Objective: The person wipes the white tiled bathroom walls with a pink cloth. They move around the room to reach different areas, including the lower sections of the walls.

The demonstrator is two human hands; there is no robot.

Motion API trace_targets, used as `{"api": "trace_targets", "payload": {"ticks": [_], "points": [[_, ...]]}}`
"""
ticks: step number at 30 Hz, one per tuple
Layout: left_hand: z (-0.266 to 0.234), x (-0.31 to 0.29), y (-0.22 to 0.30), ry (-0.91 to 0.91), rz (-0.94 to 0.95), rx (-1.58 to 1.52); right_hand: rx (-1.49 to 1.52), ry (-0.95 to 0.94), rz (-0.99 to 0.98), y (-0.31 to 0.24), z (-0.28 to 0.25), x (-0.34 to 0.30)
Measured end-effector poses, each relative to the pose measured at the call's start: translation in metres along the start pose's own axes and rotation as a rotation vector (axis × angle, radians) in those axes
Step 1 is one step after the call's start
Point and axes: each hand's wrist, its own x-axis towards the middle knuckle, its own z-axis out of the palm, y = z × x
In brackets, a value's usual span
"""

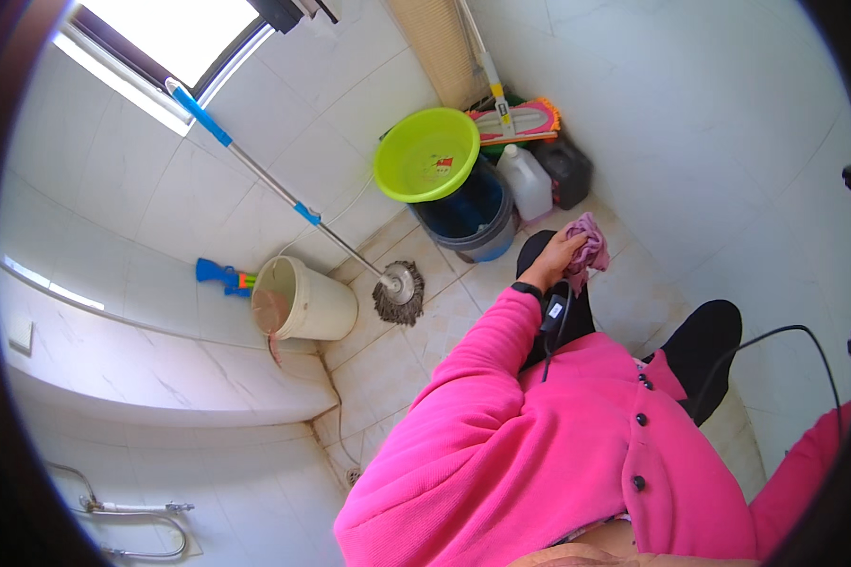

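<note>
The left hand should hold the pink cloth snugly so its loose end does not slip. It is closed around the cloth, nearer than the green basin and to its right. I cannot see the right hand. The cloth looks soft, bunched and wrinkly.

One wide fisheye view looks down from the wearer's head: the pink jacket fills the near foreground, the mauve cloth sits farther out, the tiled floor lies beyond, and the window shows at upper left
</note>
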Motion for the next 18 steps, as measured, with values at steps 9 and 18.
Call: {"api": "trace_targets", "payload": {"ticks": [9, 18], "points": [[0.001, -0.003, -0.002, 0.049, -0.064, 0.066, -0.22, -0.303, 0.757, 0.129, 0.038, -0.17], [-0.004, -0.002, -0.006, 0.033, -0.067, 0.051, -0.248, -0.396, 0.969, 0.149, 0.048, -0.233]]}}
